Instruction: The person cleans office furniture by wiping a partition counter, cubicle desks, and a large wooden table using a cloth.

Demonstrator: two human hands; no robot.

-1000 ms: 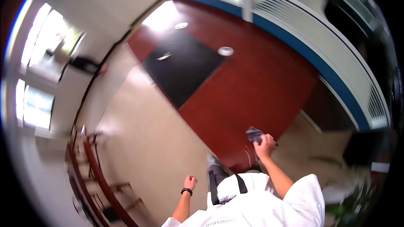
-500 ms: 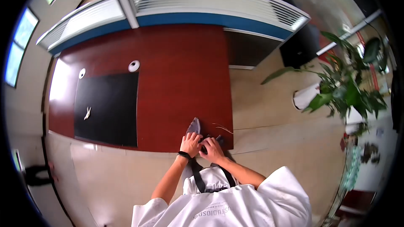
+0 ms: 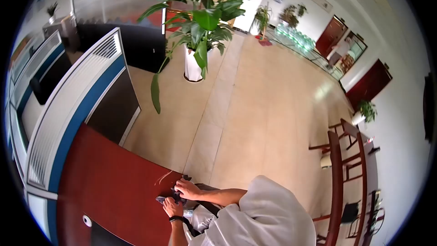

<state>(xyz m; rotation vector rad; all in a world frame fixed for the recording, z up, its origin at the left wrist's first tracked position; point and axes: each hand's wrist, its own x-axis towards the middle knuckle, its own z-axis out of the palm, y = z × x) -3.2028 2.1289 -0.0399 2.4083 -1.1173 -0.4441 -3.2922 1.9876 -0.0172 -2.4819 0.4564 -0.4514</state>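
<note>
A dark grey cloth lies bunched at the near edge of the red-brown desk. My left hand, with a black band on its wrist, is closed on the cloth. Just beyond it my right hand also grips the cloth, close to the desk's corner. Part of the cloth shows between and past the fingers. Thin pale strands lie on the desk beside the hands.
A partition with a blue band runs along the desk's left side. A potted plant stands on the floor ahead. Dark red wooden chairs line the right. A person is far off near a doorway.
The view has swung right, towards the plant and chairs. My left hand, empty and away from the desk a second ago, came to the cloth beside my right hand; both remain there.
</note>
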